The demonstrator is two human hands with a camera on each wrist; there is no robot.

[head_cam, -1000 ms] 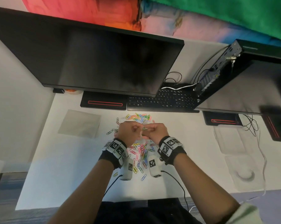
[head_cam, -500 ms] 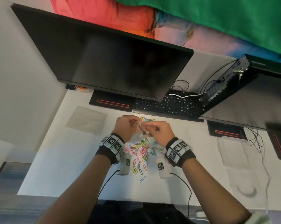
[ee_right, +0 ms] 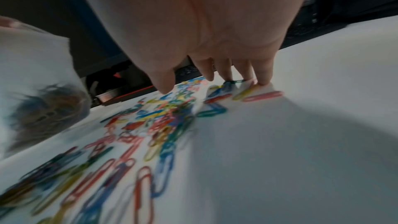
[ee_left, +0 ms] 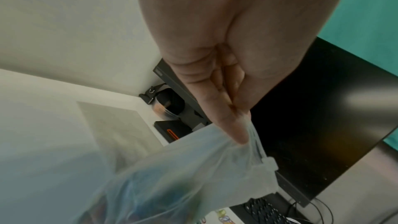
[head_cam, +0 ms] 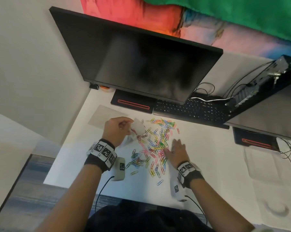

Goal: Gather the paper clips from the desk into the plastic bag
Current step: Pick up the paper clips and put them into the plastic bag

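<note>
Several coloured paper clips point(head_cam: 158, 141) point(ee_right: 155, 125) lie scattered on the white desk point(head_cam: 208, 156) in front of the keyboard. My left hand point(head_cam: 119, 129) point(ee_left: 234, 125) pinches the rim of a clear plastic bag point(head_cam: 138, 129) point(ee_left: 183, 176) point(ee_right: 36, 91), held just above the desk at the pile's left edge; a few clips show inside it. My right hand point(head_cam: 176, 148) point(ee_right: 215, 77) is flat and open at the pile's right edge, its fingertips point(ee_right: 262, 81) touching the desk among clips.
A black monitor point(head_cam: 141, 64) stands behind the pile, with a keyboard point(head_cam: 191, 109) under its lower edge. A grey sheet point(head_cam: 104, 116) lies at the left. A small computer point(head_cam: 258, 87) and cables point(head_cam: 290, 153) are at the right. The desk's front edge is near my body.
My hands were together over the pile, both at the bag. The right hand has let go and dropped flat to the desk at the right; the left has carried the bag leftward.
</note>
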